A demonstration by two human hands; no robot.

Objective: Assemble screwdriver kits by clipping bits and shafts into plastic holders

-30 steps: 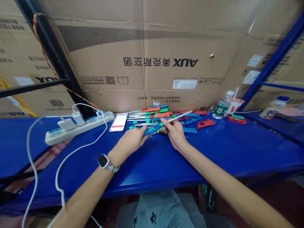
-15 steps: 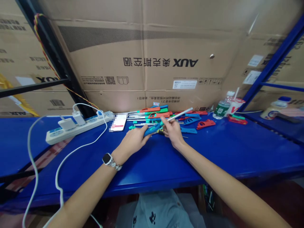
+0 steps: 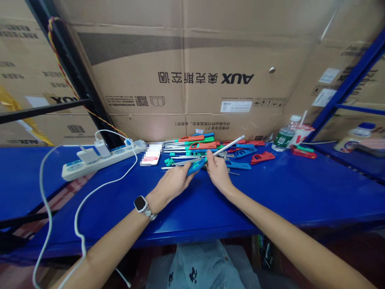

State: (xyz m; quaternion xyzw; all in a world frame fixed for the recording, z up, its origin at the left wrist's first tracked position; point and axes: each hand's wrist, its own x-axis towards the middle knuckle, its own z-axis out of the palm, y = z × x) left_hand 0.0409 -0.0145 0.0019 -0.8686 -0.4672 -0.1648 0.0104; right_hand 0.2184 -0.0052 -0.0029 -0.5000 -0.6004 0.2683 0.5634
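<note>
A long-neck lighter with a blue handle (image 3: 196, 166) and a silver metal tube (image 3: 230, 146) is held above the table, its tube slanting up to the right. My left hand (image 3: 173, 182) is closed around the handle's rear end. My right hand (image 3: 219, 172) pinches the lighter near the green part where tube and handle meet. Just behind my hands lies a pile of lighters and lighter parts, including an orange lighter (image 3: 204, 145), loose metal tubes and green pieces (image 3: 169, 162). A blue handle shell (image 3: 239, 165) lies right of my right hand.
Left stands a white power strip (image 3: 99, 160) with chargers and trailing cables; near it lies a phone (image 3: 155, 156) with a blurred screen. Red shells (image 3: 262, 157), a water bottle (image 3: 282, 138) and a cup (image 3: 300, 135) are at right. Large cardboard (image 3: 204, 52) backs the blue table (image 3: 270, 192).
Both hands have shifted slightly right with the lighter still between them. The black-and-yellow item seen under my right hand earlier is now hidden. More metal tubes show behind my left hand.
</note>
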